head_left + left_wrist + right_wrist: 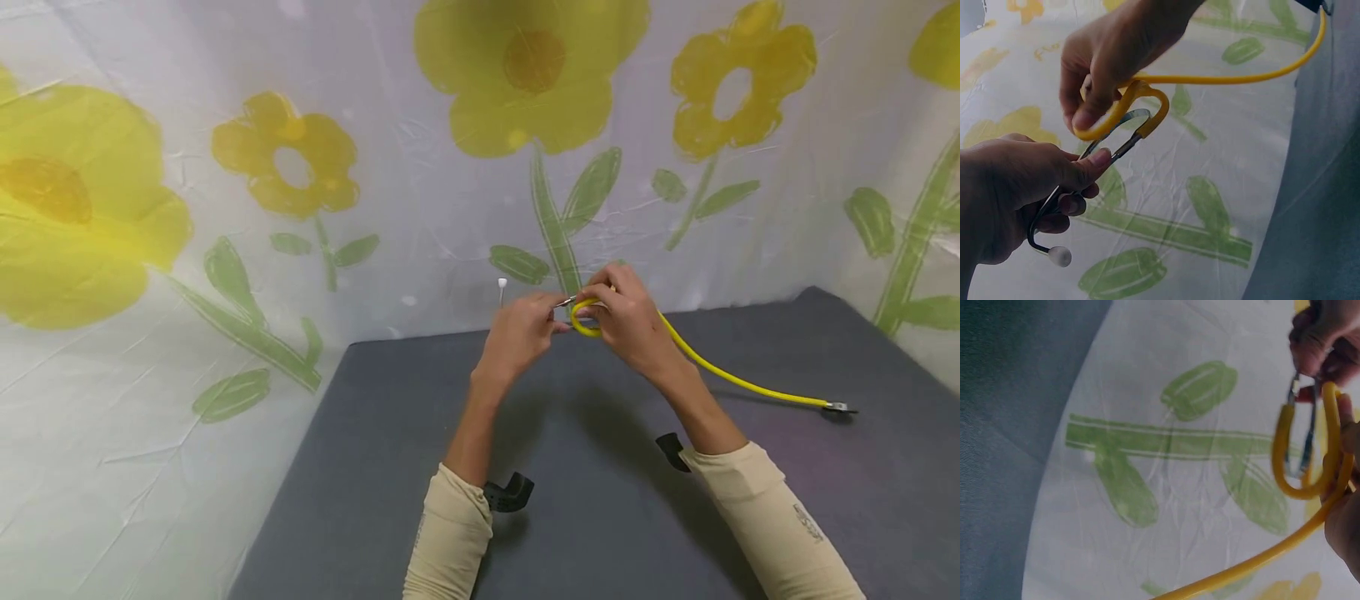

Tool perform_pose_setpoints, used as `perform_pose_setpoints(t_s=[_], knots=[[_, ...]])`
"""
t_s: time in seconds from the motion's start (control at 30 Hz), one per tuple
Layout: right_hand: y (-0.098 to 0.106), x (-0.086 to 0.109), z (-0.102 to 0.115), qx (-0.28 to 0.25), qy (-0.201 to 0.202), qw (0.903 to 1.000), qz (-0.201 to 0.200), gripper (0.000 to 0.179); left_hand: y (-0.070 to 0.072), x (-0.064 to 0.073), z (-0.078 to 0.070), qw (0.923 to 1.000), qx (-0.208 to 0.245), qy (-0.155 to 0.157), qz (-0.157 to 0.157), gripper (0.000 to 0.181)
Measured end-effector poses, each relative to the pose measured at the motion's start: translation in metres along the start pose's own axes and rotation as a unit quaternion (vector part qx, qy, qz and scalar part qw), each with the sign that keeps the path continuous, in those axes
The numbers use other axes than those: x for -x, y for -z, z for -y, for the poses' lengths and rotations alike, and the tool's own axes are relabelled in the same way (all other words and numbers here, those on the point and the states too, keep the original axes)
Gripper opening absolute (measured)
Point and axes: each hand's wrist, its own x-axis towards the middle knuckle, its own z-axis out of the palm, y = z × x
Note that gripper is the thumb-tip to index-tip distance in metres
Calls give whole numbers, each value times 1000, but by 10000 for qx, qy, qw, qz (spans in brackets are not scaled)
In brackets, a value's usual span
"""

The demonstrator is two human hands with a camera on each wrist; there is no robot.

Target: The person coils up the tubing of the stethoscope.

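Note:
A stethoscope with yellow tubing [738,382] is held up between both hands over the far part of the table. My left hand [521,333] grips its metal ear tubes [1124,147]; one white ear tip [1059,256] sticks out below the fingers in the left wrist view. Close on the other side, my right hand [630,321] pinches the tubing where it forks, and the yellow branches curve in a loop there. From that hand the tube runs off to the right, ending in a metal chest piece [838,407] low over the table. The second ear tip in the left wrist view is hidden.
A dark grey table [390,433] lies beneath the hands. Behind it hangs a white sheet [420,250] printed with yellow flowers and green leaves. Black mounts [512,493] stick out at the cuffs of both beige sleeves [450,533].

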Motion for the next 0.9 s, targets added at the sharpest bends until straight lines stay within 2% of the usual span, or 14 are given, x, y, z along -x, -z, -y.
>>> perform_pose_setpoints(t_s=[0.2,0.37,0.5,0.7,0.9], knots=[[-6,1,-1,296,-122,9994,-150,17,5,0,-6,9997,175,95,164,40],[-8,1,0,325,-170,9987,-359,15,7,2,-9,9991,413,79,101,37],[-8,1,2,347,-91,9982,-476,14,8,3,-13,9987,473,165,-136,38],[-9,-1,5,245,37,9987,-448,13,7,2,-17,9965,103,414,-721,29],[-6,0,2,-68,199,9994,-282,22,10,3,-15,9964,-45,493,-683,27]])
